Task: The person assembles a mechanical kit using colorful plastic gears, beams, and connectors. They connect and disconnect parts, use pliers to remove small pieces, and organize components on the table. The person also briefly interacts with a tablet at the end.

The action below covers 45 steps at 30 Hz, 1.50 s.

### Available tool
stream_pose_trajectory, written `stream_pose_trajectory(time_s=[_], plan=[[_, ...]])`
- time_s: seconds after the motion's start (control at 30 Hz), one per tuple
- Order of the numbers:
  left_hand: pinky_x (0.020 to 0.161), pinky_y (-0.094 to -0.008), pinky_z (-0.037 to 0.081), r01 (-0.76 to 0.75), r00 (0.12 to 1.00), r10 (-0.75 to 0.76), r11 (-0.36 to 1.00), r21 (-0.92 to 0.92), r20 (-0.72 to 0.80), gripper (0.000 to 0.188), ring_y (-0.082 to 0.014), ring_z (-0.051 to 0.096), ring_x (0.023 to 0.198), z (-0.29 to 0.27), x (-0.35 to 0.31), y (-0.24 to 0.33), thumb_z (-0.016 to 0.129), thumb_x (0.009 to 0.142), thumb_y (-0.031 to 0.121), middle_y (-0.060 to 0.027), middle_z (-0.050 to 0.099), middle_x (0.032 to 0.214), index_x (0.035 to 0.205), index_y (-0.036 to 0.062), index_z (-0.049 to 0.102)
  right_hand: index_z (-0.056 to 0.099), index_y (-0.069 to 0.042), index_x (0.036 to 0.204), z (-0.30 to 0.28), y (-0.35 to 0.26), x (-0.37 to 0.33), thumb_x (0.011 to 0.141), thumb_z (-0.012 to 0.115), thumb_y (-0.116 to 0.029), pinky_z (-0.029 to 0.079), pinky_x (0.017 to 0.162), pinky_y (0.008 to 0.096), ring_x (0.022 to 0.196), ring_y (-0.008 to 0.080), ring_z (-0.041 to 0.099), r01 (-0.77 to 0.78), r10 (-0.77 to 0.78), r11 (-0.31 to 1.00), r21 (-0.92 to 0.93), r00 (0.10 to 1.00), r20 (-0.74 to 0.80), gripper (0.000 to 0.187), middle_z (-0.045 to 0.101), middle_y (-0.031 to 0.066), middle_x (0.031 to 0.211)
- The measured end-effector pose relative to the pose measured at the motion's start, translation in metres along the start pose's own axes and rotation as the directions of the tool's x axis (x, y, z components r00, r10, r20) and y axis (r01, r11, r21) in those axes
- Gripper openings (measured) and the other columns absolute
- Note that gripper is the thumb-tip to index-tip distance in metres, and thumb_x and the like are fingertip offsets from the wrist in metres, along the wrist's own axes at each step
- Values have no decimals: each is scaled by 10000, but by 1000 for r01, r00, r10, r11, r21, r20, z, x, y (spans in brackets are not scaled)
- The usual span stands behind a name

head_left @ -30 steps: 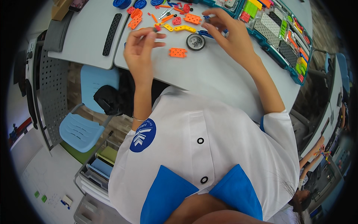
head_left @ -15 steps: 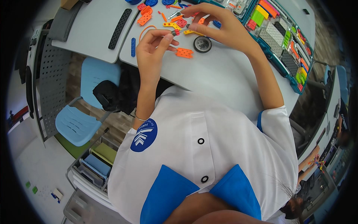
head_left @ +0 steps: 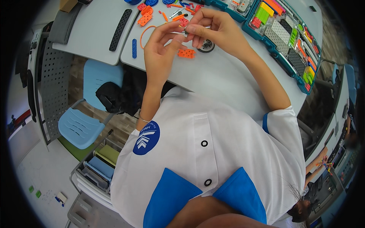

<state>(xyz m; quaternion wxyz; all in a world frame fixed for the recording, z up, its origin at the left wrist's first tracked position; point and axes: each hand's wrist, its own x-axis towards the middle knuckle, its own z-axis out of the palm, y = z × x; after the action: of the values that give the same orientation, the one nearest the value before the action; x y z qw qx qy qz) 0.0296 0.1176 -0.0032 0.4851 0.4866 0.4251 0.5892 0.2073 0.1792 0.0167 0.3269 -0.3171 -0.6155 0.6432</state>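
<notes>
Fingertips of the right hand pinch a small dark-grey piece at twelve o'clock, beside the curled left hand, whose grip is unclear, likely a fitting step calling for careful alignment.

Looks like a classroom. Light-blue plastic chairs stand near a pale-grey table bearing bright plastic building pieces.
</notes>
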Motion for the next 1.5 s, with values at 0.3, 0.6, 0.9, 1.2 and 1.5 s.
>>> stream_pose_trajectory(time_s=[0.3, 0.6, 0.9, 1.2, 1.5], plan=[[678, -270, 588, -68, 997, 67, 998, -2, -46, 242, -194, 692, 869, -9, 6, 4, 683, 896, 10, -126, 665, 1009, 1126, -64, 658, 652, 4, 1064, -16, -12, -11, 953, 636, -161, 503, 596, 225, 664, 93, 632, -19, 21, 997, -80, 999, 30, 200, 686, 71, 813], [667, -256, 530, -29, 1000, 28, 969, -247, -5, 305, -149, 649, 788, 7, -2, 19, 654, 962, 225, -93, 661, 989, 1093, -49, 681, 581, -9, 905, 24, -21, -24, 940, 565, -111, 459, 604, 358, 681, 252, 584, 401, -436, 740, -540, 897, 69, 109, 575, 94, 742], [808, -246, 483, -78, 997, 82, 967, -242, 9, 310, -117, 593, 907, 18, 0, 16, 636, 976, 253, -34, 594, 1019, 1101, -28, 678, 617, -13, 957, 34, -29, -30, 1001, 564, -250, 420, 584, 233, 631, 83, 532, -75, 69, 958, 278, 997, 29, 247, 541, 4, 663], [734, -241, 528, 103, 985, -103, 995, 5, 138, 230, -127, 628, 770, 19, -7, 20, 620, 970, 131, -75, 671, 933, 1115, -40, 673, 717, -27, 987, -2, -63, -16, 894, 715, -167, 491, 665, 228, 768, 72, 614, 187, -230, 809, -557, 973, -7, 168, 671, 8, 837], [644, -230, 508, 260, 907, -263, 964, 52, 330, 210, -109, 603, 690, 13, 2, 37, 661, 930, 115, -77, 674, 880, 1046, -53, 707, 698, -3, 954, -12, -45, -27, 894, 708, -122, 523, 732, 237, 808, 100, 654, 71, -96, 977, -203, 989, -115, 133, 681, 26, 864]])
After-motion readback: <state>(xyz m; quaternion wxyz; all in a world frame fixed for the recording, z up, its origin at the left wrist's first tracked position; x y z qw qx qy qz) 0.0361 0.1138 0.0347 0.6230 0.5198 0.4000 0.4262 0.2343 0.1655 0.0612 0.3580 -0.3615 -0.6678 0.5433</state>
